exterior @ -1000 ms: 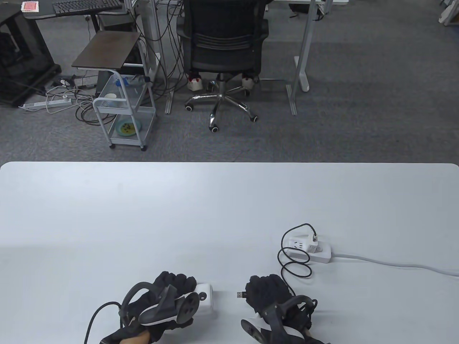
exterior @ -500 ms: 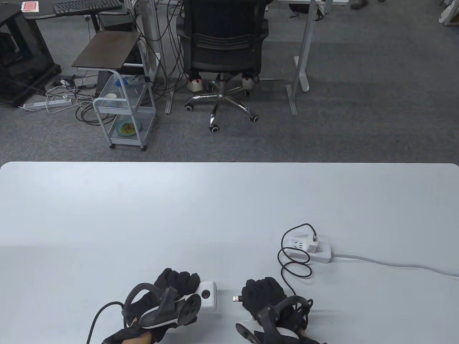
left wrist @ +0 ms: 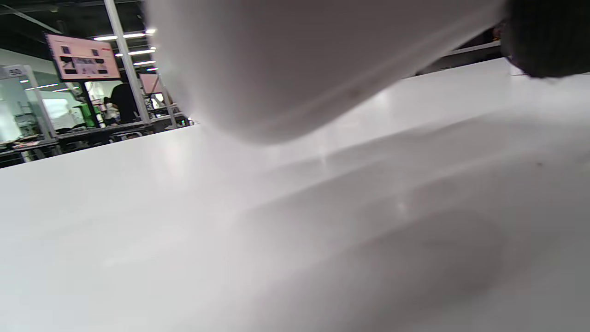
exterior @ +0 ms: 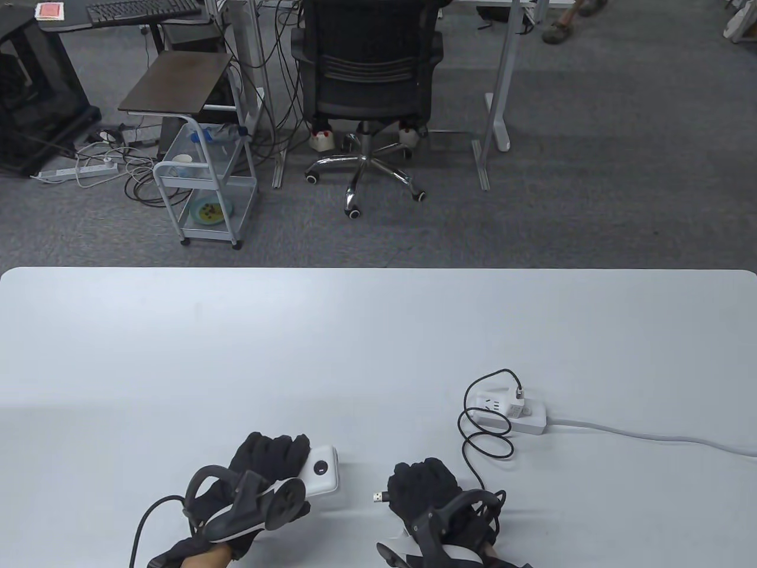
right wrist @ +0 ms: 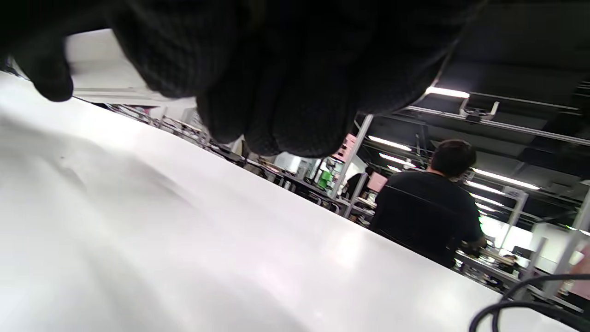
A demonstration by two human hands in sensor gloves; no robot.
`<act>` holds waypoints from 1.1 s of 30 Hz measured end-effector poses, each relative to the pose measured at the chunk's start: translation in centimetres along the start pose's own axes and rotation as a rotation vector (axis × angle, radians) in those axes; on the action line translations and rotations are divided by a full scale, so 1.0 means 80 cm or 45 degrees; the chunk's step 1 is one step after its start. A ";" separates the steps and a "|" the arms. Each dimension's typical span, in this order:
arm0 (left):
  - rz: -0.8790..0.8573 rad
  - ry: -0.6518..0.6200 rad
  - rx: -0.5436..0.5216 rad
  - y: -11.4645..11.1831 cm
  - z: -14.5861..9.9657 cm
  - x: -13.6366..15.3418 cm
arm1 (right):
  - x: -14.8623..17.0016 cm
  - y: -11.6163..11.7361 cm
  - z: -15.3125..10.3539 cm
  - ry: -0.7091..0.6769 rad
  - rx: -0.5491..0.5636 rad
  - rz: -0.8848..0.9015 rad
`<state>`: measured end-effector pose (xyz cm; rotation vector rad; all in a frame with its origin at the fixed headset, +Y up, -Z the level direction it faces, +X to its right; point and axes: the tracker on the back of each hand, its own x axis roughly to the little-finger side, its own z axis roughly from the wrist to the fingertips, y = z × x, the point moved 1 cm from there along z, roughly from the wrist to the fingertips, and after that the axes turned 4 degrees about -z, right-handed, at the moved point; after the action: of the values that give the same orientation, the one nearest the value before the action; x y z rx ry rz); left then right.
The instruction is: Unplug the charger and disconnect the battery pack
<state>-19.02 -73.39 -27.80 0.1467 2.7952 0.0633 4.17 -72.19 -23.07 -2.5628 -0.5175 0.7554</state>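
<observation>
Both hands sit at the near edge of the white counter (exterior: 378,331), each in a black sensor glove with a tracker strapped to its back. The left hand (exterior: 260,479) grips the white battery pack (exterior: 320,470), fingers curled over its far side; the pack's outer end sticks out to the right of the glove and shows a small round dark mark. In the left wrist view the pack (left wrist: 295,64) fills the top of the picture as a blurred white mass raised off the counter.

The right hand (exterior: 429,494) is closed around the end of the black cable (exterior: 473,441), with the silver USB plug (exterior: 377,497) poking out of the fist toward the pack. A clear gap lies between the plug and the pack, so the two are apart. In the right wrist view the gloved fingers (right wrist: 276,83) hang bunched together above the counter, and a loop of cable (right wrist: 530,299) shows at the lower right.

From the fist the cable runs up in loose coils to a white charger (exterior: 517,408) plugged into a white power strip (exterior: 505,414), which lies on the counter well to the right of and beyond the hands. The strip's grey cord (exterior: 650,436) trails off to the right edge.
</observation>
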 end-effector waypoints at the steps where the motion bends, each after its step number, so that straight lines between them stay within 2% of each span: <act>1: -0.003 0.021 0.011 -0.001 0.001 0.004 | 0.001 -0.002 0.001 0.017 0.001 0.014; 5: -0.057 0.084 0.102 -0.011 0.014 0.022 | 0.001 -0.014 -0.002 0.012 0.055 0.104; 8: -0.024 0.108 0.170 -0.020 0.026 0.031 | 0.005 -0.019 -0.009 0.008 0.078 0.091; 13: 0.017 0.188 0.313 -0.037 0.050 0.054 | 0.015 -0.024 -0.013 0.019 0.089 0.196; 18: -0.010 0.275 0.348 -0.030 0.077 0.082 | 0.008 -0.025 -0.014 -0.023 0.086 0.185; 20: -0.105 0.329 0.311 -0.022 0.088 0.098 | 0.009 -0.025 -0.012 -0.024 0.090 0.179; 22: -0.198 0.416 0.328 -0.017 0.101 0.114 | 0.010 -0.024 -0.011 -0.028 0.092 0.195; 24: -0.153 0.486 0.362 -0.013 0.116 0.124 | 0.011 -0.022 -0.012 -0.032 0.081 0.202; 27: -0.091 0.532 0.392 -0.016 0.130 0.129 | 0.012 -0.024 -0.012 -0.034 0.089 0.197; 30: -0.175 0.607 0.393 -0.025 0.138 0.132 | 0.011 -0.027 -0.012 -0.046 0.106 0.210; 33: -0.058 0.682 0.464 -0.030 0.147 0.124 | 0.004 -0.029 -0.014 -0.081 0.110 0.172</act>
<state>-24.58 -74.41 -42.32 0.1733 3.3139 -0.4901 4.53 -70.43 -21.20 -2.5195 -0.3263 0.8888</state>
